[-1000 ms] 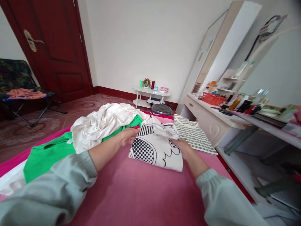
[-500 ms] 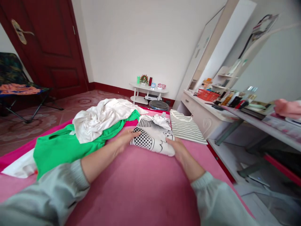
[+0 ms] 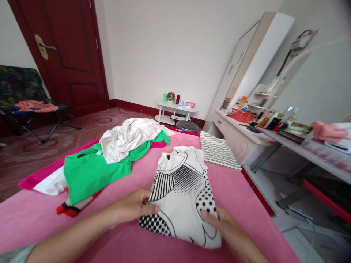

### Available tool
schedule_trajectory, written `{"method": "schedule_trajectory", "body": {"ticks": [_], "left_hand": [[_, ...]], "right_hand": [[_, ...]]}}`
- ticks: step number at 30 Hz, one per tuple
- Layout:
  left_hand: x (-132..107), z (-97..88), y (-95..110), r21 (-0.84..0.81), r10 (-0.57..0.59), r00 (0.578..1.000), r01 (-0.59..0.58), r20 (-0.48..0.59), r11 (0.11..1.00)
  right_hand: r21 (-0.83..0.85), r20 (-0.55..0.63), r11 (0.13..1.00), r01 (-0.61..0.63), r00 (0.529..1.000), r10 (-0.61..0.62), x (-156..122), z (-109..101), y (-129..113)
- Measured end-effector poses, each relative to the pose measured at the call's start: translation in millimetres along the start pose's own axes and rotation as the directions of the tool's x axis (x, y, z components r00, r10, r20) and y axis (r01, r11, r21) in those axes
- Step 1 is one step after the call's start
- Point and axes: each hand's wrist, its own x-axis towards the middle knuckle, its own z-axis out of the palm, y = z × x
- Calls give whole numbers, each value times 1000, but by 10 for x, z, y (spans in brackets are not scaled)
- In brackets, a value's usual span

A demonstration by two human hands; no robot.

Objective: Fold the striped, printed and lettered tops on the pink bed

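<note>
A white shirt with black dots, stripes and curved lines (image 3: 183, 204) lies in a long folded shape on the pink bedspread (image 3: 123, 241). My left hand (image 3: 137, 208) pinches its left edge, thumb on top and fingers underneath. On the opposite edge my right hand (image 3: 222, 221) grips the dotted part in the same way, thumb over the cloth. The far end of the shirt, with its gathered white fabric, rests on the bed. Beyond it to the right is a folded striped shirt (image 3: 219, 150).
At the left lie a green garment (image 3: 95, 175) and a crumpled white cloth (image 3: 128, 138), with red-and-black fabric (image 3: 72, 206) partly underneath. A dressing table (image 3: 255, 133) with bottles and a red basket (image 3: 242, 115) stands right. A folding chair (image 3: 35, 106) is near the door.
Both hands have moved nearer to me with the patterned shirt. Its near end, bunched up before, now lies extended, so more of its print shows. The camera view has shifted slightly.
</note>
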Motion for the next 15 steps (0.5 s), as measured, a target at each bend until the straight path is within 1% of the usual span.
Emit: {"method": "schedule_trajectory", "body": {"ticks": [1,3,5,9,10,13,14,15], "left_hand": [[5,-15,18,2,-48,999,48,-22,999],[77,-85,67,-28,-131,985,129,-111,991],[231,-191,111,-102,-165,965,147,-205,984],[676,-415,160,-225,-108,937,33,-332,974],[786,-457,169,-249,-96,935,9,-342,968],[1058,-524,207,-319,-70,945,-37,-318,947],[1125,-525,223,-331,-56,942,-61,-331,942],[1183,-518,241,-332,-41,928,-91,-369,939]], "right_hand": [[5,22,999,-43,999,43,-27,-10,-22],[39,32,991,-125,992,124,-15,-38,-88],[99,5,984,-145,989,146,84,-73,-166],[225,-44,973,-44,998,55,420,-122,-298],[249,-48,968,-33,998,46,503,-122,-318],[305,-55,952,-14,998,33,712,-90,-355],[315,-69,949,2,997,21,768,-71,-363],[318,-93,948,20,996,10,819,-49,-371]]}}
